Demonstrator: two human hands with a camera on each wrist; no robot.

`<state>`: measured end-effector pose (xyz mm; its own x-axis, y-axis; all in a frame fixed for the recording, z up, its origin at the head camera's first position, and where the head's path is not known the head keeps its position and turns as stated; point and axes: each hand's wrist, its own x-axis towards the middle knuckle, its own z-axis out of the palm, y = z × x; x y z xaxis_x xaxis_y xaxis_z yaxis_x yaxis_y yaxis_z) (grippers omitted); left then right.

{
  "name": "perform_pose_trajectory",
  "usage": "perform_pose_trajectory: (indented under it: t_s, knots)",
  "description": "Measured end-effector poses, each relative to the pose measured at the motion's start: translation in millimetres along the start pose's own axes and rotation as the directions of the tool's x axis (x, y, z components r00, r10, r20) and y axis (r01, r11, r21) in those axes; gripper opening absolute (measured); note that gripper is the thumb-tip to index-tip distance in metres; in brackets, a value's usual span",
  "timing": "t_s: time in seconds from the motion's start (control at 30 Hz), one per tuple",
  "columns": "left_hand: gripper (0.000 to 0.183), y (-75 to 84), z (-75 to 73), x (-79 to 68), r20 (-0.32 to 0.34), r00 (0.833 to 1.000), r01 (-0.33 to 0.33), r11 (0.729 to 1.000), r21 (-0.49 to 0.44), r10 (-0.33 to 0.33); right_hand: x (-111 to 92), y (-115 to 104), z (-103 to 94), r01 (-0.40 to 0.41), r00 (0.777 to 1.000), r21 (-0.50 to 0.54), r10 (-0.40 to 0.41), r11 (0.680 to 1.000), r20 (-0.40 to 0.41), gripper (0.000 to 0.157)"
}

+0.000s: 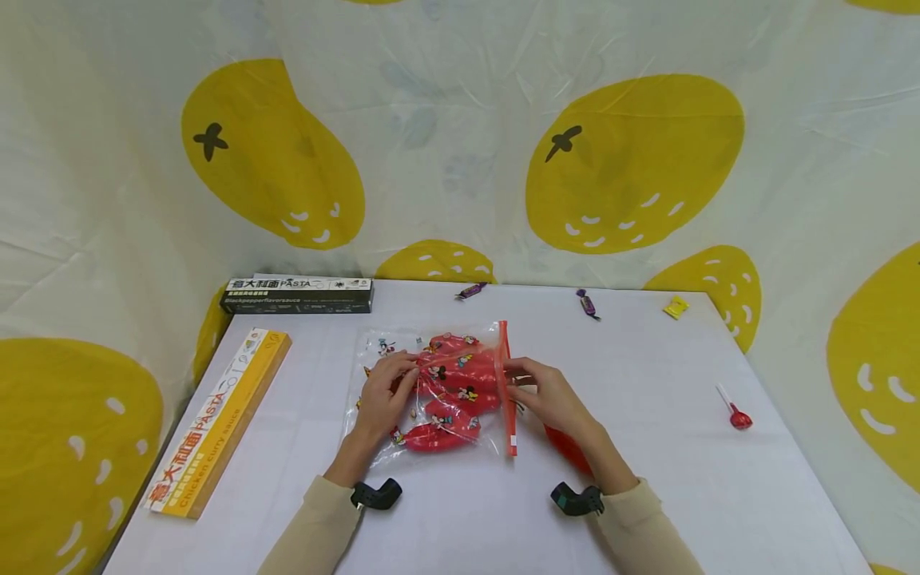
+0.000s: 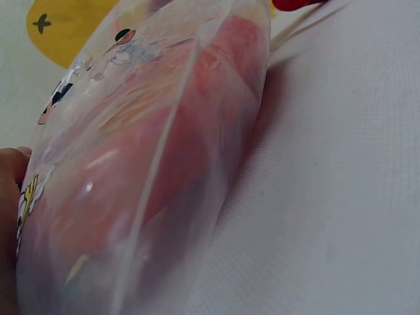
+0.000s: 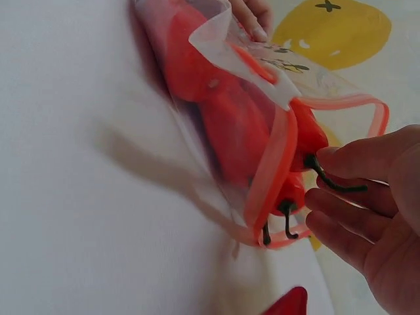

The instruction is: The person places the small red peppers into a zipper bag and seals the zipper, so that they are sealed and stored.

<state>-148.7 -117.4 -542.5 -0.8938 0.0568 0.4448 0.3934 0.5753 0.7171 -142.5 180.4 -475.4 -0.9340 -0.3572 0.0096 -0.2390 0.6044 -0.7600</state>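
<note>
A clear zip bag point(image 1: 374, 447) with cartoon prints and a red zip edge point(image 1: 506, 399) lies mid-table. Several red peppers point(image 1: 440, 435) are inside it; green stems show at its open mouth in the right wrist view. My left hand point(image 1: 384, 395) is on top of the bag, thumb and fingers pinching the film. At the mouth, my right hand point(image 1: 548, 397) pinches the stem end of one red pepper point(image 3: 308, 134) between thumb and fingers. Another red pepper point(image 1: 568, 449) lies on the table, partly hidden under the right forearm.
On the left are a yellow pasta box point(image 1: 223, 423) and a black pasta box point(image 1: 296, 296). Two purple-wrapped candies point(image 1: 471, 291) and a yellow-wrapped candy point(image 1: 676, 307) lie along the back edge. A red lollipop point(image 1: 739, 418) sits at the right.
</note>
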Motion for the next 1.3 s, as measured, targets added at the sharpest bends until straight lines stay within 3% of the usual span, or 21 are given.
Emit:
perform_pose_trajectory:
  t_s: [0.27,0.5,0.7,0.9,1.1,1.3]
  knots:
    - [0.023,0.4,0.5,0.3,-0.008,1.0,0.002,1.0,0.023,-0.002,-21.5,7.3,-25.0,-0.047,0.998,-0.087,0.044,0.995,-0.034,0.048]
    - [0.022,-1.6,0.1,-0.1,-0.012,1.0,-0.002,0.999,0.032,0.003,-55.6,20.0,-51.3,-0.133,0.99,-0.145,0.138,0.98,0.024,0.061]
    - [0.022,-3.6,-0.4,-0.5,-0.016,1.0,0.004,0.999,0.031,-0.003,-84.8,29.2,-67.8,-0.245,0.948,-0.161,0.271,0.956,0.166,0.067]
    - [0.022,-4.9,-1.5,-0.2,-0.018,1.0,0.011,1.0,0.026,-0.01,-99.8,35.5,-72.2,-0.265,0.899,-0.229,0.325,0.937,0.293,0.055]
    - [0.022,-3.3,-0.2,-0.4,-0.018,1.0,0.013,1.0,0.011,-0.013,-96.1,44.8,-75.4,-0.319,0.908,-0.251,0.371,0.914,0.196,0.052]
    - [0.02,-1.9,2.5,-0.7,-0.02,1.0,0.008,1.0,0.015,-0.007,-83.8,53.3,-78.9,-0.29,0.952,-0.218,0.304,0.932,0.034,0.049]
